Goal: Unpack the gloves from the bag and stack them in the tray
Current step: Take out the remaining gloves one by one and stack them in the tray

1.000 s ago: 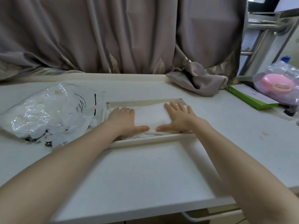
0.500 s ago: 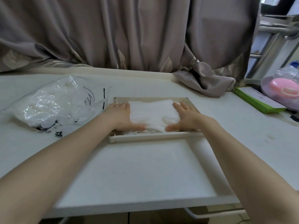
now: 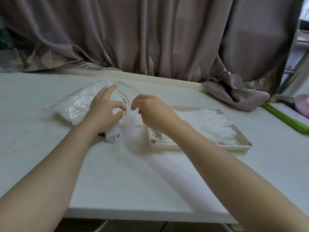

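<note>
Head view shows my left hand (image 3: 104, 108) and right hand (image 3: 151, 111) pinching the plastic bag (image 3: 80, 104) mouth between them to reach gloves, stacked gloves (image 3: 205, 121) in the tray (image 3: 234, 145) beside my right hand.

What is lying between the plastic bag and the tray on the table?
In the head view, loose white gloves spill from the plastic bag mouth toward the tray; the right hand hangs over that stretch.
</note>
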